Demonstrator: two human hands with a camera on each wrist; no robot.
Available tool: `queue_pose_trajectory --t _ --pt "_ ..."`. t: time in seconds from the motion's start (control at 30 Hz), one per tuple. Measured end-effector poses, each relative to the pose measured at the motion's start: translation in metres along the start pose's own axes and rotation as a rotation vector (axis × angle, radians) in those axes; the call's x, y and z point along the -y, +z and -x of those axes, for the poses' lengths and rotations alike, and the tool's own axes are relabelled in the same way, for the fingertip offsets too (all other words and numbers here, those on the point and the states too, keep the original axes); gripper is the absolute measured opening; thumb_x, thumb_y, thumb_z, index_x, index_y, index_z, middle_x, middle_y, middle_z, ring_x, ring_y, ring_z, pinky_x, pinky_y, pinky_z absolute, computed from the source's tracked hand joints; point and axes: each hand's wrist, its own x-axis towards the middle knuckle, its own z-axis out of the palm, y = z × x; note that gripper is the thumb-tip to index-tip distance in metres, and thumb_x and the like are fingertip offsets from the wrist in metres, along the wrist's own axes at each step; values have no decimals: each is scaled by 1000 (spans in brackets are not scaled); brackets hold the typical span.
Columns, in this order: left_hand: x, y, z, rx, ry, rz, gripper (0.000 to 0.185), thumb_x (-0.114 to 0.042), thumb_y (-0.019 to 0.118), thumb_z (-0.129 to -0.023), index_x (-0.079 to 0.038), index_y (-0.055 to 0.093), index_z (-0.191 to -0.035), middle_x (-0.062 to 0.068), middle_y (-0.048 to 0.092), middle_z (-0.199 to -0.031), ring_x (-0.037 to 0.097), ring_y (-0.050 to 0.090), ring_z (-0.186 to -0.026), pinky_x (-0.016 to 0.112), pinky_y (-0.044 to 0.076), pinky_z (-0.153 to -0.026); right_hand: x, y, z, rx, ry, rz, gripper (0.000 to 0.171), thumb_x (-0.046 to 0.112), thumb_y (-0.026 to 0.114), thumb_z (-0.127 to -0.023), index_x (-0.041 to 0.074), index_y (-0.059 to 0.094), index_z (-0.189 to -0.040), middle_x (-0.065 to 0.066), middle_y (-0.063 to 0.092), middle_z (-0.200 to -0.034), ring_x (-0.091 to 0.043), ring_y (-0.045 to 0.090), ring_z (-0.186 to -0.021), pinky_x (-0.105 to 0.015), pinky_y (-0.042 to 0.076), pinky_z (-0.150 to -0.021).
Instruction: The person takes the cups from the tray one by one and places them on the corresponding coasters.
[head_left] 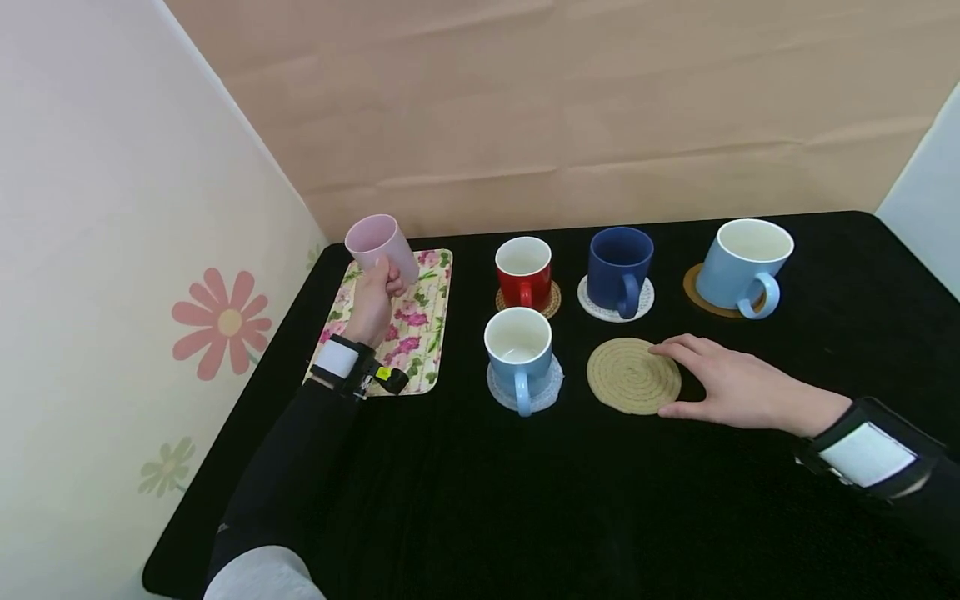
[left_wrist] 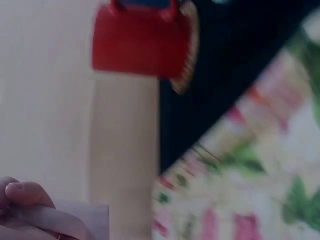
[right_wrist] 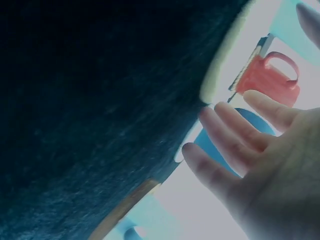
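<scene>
My left hand (head_left: 372, 302) grips a pale pink cup (head_left: 382, 246), held tilted above the far end of a floral quilted mat (head_left: 420, 333). In the left wrist view only fingertips (left_wrist: 20, 195) on the cup's pink rim (left_wrist: 65, 220) show, with the red mug (left_wrist: 142, 42) blurred beyond. My right hand (head_left: 720, 379) lies flat with straight fingers on the right edge of a bare woven straw coaster (head_left: 630, 377). The right wrist view shows those fingers (right_wrist: 225, 145) spread against the black cloth (right_wrist: 90, 100).
Four mugs stand on coasters on the black table (head_left: 525, 500): a red mug (head_left: 524, 271), a navy mug (head_left: 620, 268), a large light blue mug (head_left: 746, 265) and a small light blue mug (head_left: 518, 354). A flowered wall panel (head_left: 135, 292) borders the left side.
</scene>
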Motion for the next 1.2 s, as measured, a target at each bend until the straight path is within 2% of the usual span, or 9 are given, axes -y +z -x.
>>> queue_pose_trajectory --t 0.1,0.27,0.37,0.47,0.7,0.9,1.07,1.2 --pt "-16 11 8 37 55 6 35 -18 28 -108 -4 40 -78 2 30 -68 14 31 -65 27 27 -70 -4 0 -3 17 23 -5 87 68 66 -77 7 48 -137 -18 51 -130 -38 56 -111 -50 54 -76" --pt "-42 30 17 149 120 16 34 -18 27 -108 -5 41 -80 4 30 -71 16 32 -69 30 26 -71 -10 1 -8 33 52 -12 93 69 71 -72 6 48 -137 -19 50 -128 -38 54 -111 -48 54 -74" --pt "-54 46 23 198 137 28 35 -17 27 -108 -5 42 -79 5 30 -72 16 33 -69 29 27 -72 -13 1 -12 42 51 -12 97 70 72 -69 5 48 -137 -19 51 -126 -38 53 -109 -46 54 -72" --pt "-61 64 29 227 127 42 36 -15 28 -108 -5 44 -78 6 32 -72 16 34 -69 28 29 -71 -17 1 -15 49 53 -7 99 71 73 -67 5 48 -137 -18 51 -123 -36 53 -106 -44 53 -71" --pt "-64 105 40 301 80 57 37 -11 28 -108 -5 44 -74 6 33 -71 16 35 -67 27 29 -68 -21 2 -19 60 71 -6 100 71 75 -65 6 50 -137 -15 51 -119 -31 52 -102 -38 52 -68" --pt "-66 127 53 455 18 -12 34 -11 30 -107 -5 43 -77 7 35 -71 19 37 -70 30 31 -73 -18 2 -21 50 49 -17 97 70 75 -65 9 52 -136 -13 50 -117 -27 52 -99 -35 50 -67" --pt "-68 145 68 593 -9 -49 33 -11 28 -108 -2 44 -80 7 33 -71 22 36 -71 28 31 -72 -17 1 -22 49 49 -31 95 68 76 -65 9 53 -135 -12 50 -117 -26 51 -98 -32 48 -66" --pt "-64 160 78 653 -30 -56 33 -11 27 -108 2 44 -83 8 31 -70 20 38 -71 26 33 -71 -17 1 -24 53 57 -42 94 66 78 -65 9 53 -134 -12 50 -117 -26 50 -98 -32 48 -66"
